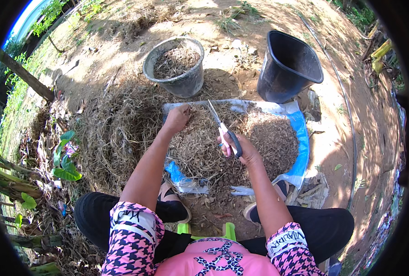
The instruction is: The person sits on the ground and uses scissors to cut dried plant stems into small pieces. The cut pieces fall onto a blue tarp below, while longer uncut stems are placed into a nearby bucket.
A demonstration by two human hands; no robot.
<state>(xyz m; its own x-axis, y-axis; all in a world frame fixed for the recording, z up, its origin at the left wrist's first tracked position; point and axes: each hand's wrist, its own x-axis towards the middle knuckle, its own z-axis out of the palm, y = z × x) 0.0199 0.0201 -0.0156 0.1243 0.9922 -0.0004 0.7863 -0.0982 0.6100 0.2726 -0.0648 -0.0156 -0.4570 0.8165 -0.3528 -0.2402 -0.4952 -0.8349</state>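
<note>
In my right hand [245, 149] is a pair of scissors [221, 128] with pink and dark handles. Their blades point up and to the left, over a heap of dry plant matter [204, 148]. My left hand [178, 118] is at the heap's upper left edge, its fingers curled down; whether they grip any stalks is hidden. Beneath the heap lies a blue and white plastic sheet [300, 138]. Finer, chopped brown material [273, 138] covers the sheet's right part.
A grey bucket [187, 84] partly filled with dry matter stands beyond the sheet. To its right is a tilted black bin [277, 82]. Dry grass [111, 138] is piled at the left. A hose [346, 93] runs along the ground at the right. A green stool [229, 230] is beneath me.
</note>
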